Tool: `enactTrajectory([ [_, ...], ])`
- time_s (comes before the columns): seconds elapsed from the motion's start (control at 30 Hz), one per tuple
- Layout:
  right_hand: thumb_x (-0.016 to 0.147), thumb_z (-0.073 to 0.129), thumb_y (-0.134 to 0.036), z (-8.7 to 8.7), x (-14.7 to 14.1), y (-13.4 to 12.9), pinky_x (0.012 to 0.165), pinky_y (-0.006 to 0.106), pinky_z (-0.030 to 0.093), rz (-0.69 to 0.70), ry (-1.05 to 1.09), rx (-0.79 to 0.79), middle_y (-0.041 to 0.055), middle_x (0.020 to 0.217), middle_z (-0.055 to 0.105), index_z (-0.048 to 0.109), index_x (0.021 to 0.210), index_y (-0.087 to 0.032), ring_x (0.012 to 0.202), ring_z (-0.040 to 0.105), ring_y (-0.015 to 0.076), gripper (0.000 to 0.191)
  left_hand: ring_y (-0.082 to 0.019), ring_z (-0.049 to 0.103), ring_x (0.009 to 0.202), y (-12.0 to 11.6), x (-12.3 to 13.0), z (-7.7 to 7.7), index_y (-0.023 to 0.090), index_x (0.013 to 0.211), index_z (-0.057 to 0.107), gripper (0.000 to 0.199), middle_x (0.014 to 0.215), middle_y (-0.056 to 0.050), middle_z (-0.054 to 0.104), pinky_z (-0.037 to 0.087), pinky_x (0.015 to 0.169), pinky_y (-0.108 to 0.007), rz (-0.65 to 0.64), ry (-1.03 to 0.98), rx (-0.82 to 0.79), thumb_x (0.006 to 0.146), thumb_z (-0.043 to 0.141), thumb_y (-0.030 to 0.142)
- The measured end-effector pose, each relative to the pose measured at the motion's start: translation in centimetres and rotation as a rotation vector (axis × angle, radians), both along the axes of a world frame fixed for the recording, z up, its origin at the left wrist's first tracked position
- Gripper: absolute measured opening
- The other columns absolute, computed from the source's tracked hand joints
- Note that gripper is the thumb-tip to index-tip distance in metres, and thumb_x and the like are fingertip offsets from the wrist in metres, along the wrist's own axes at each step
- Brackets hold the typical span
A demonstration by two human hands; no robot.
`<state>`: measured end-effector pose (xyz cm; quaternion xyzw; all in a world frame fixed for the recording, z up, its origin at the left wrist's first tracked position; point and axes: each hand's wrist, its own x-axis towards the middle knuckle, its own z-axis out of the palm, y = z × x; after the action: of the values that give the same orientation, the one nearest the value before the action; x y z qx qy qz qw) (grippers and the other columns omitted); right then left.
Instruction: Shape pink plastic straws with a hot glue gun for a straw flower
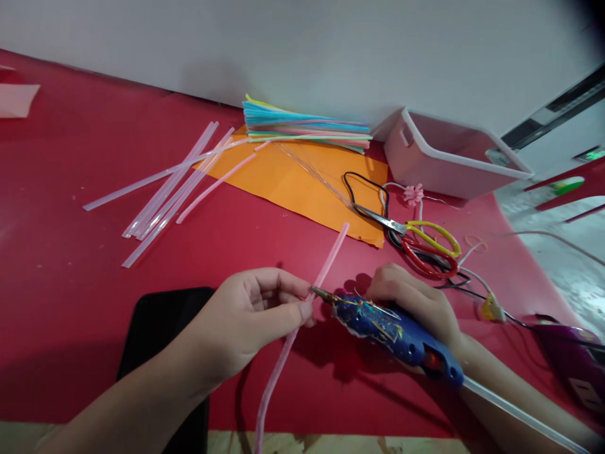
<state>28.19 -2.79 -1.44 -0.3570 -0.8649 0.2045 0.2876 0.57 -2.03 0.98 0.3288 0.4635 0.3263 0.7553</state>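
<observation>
Between thumb and fingers, my left hand (258, 309) pinches a pink pipe cleaner (278, 372), which slants up and away over the red table. My right hand (416, 302) is wrapped round a blue hot glue gun (378, 328) smeared with dried glue. Its metal nozzle meets the pipe cleaner beside my left fingertips. A clear glue stick (515, 410) runs out of the gun's back end. Beyond my right hand lie scissors (411, 236) with one yellow and one red handle.
Several glue sticks (165, 183) lie at the left. Bundled pipe cleaners (302, 123) rest on an orange sheet (283, 183) by the wall. A pink bin (425, 151) stands back right, near cables (439, 284) and a small pink flower (413, 194). A black phone (161, 321) lies under my left forearm.
</observation>
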Motion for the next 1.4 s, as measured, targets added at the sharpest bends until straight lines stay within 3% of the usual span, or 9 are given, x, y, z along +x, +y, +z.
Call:
enactTrajectory([
  [0.27,0.101,0.058,-0.045,-0.7,0.2,0.1,0.072,0.036,0.046,0.013,0.051,0.044,0.0054,0.082,0.063,0.061,0.105,-0.022,0.074,0.058,0.0201,0.023,-0.006,0.064,0.057,0.0,0.0,0.1,0.018,0.072,0.074,0.017,0.063,0.002,0.077,0.050,0.058,-0.013,-0.029,-0.049,-0.017,0.067,0.086,0.006],
  [0.47,0.101,0.059,-0.040,-0.4,0.1,0.3,0.071,0.035,0.048,0.004,0.063,0.073,0.0046,0.081,0.064,0.062,0.103,-0.022,0.073,0.060,0.0194,0.019,-0.008,0.069,0.064,-0.1,-0.1,-0.4,0.019,0.082,0.080,0.012,0.064,0.003,0.074,0.056,0.063,-0.015,-0.025,-0.107,-0.015,0.073,0.085,0.011],
  [0.73,0.097,0.064,-0.037,-0.1,0.6,0.8,0.070,0.035,0.050,0.044,0.055,0.062,0.0044,0.083,0.065,0.062,0.104,-0.023,0.072,0.061,0.0192,0.015,-0.007,0.072,0.064,-0.3,-0.1,-0.3,0.021,0.079,0.082,0.015,0.063,0.005,0.071,0.056,0.062,-0.012,-0.011,-0.164,-0.018,0.072,0.087,0.008],
  [0.93,0.096,0.066,-0.026,-0.1,0.5,0.7,0.071,0.035,0.051,0.006,0.056,0.069,0.0033,0.081,0.065,0.062,0.103,-0.025,0.072,0.061,0.0195,0.009,-0.009,0.073,0.068,-0.3,-0.2,-0.5,0.023,0.084,0.085,0.017,0.064,0.004,0.070,0.059,0.067,-0.014,-0.012,-0.161,-0.004,0.074,0.087,0.009],
  [1.13,0.098,0.063,-0.033,0.2,0.3,0.7,0.068,0.037,0.052,-0.002,0.050,0.079,0.0041,0.080,0.065,0.061,0.103,-0.026,0.071,0.061,0.0203,0.009,-0.009,0.073,0.068,-0.6,-0.3,-0.7,0.025,0.088,0.087,0.019,0.064,0.005,0.069,0.058,0.068,-0.015,0.007,-0.188,0.002,0.075,0.087,0.011],
  [1.4,0.094,0.066,-0.030,-0.1,0.6,0.6,0.067,0.035,0.050,-0.024,0.063,0.059,0.0037,0.081,0.063,0.061,0.102,-0.025,0.072,0.060,0.0201,0.010,-0.008,0.073,0.068,-0.5,-0.4,-1.0,0.027,0.092,0.087,0.023,0.065,0.005,0.068,0.058,0.067,-0.014,-0.013,-0.182,0.047,0.076,0.085,0.010],
])
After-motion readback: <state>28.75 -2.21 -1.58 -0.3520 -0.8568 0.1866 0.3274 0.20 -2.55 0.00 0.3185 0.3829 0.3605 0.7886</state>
